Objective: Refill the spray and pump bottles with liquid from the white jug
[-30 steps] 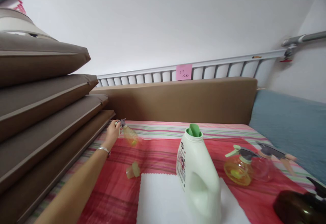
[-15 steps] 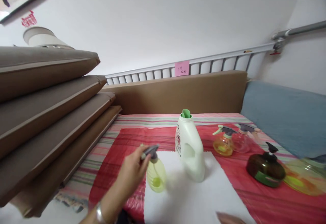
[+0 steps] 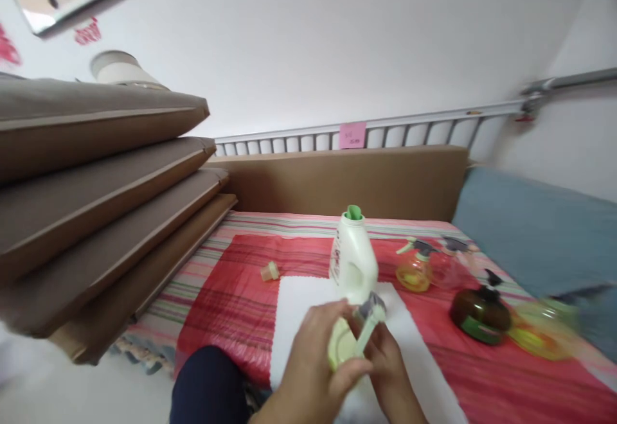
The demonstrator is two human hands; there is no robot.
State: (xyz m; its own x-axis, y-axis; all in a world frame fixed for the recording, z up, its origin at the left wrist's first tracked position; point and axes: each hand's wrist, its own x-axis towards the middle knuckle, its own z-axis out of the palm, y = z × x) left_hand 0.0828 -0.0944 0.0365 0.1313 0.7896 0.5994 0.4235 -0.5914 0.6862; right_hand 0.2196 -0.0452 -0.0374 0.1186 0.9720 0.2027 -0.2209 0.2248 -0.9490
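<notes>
A pale yellow-green spray bottle [image 3: 340, 344] is held in both hands over the white mat [image 3: 296, 295], tilted with its grey trigger head [image 3: 372, 305] up and to the right. My left hand [image 3: 313, 353] is wrapped around the bottle's body, thumb across the front. On the far side, my right hand [image 3: 391, 366] grips near the neck below the trigger head, its fingers partly hidden. Just beyond the hands, a white detergent jug [image 3: 354, 250] with a green spout stands uncapped on the mat.
A small translucent cap [image 3: 270, 272] lies on the red cloth [image 3: 226, 295]. To the right stand an orange spray bottle [image 3: 413, 273], a clear pinkish one [image 3: 448, 268], a dark brown pump bottle [image 3: 479, 315] and a yellow bottle [image 3: 542, 331]. Stacked cushions [image 3: 101, 186] fill the left.
The spray bottle has moved right and towards me in my left hand and tilted. My right hand has come in from the lower edge and taken hold of it. The view has shifted slightly.
</notes>
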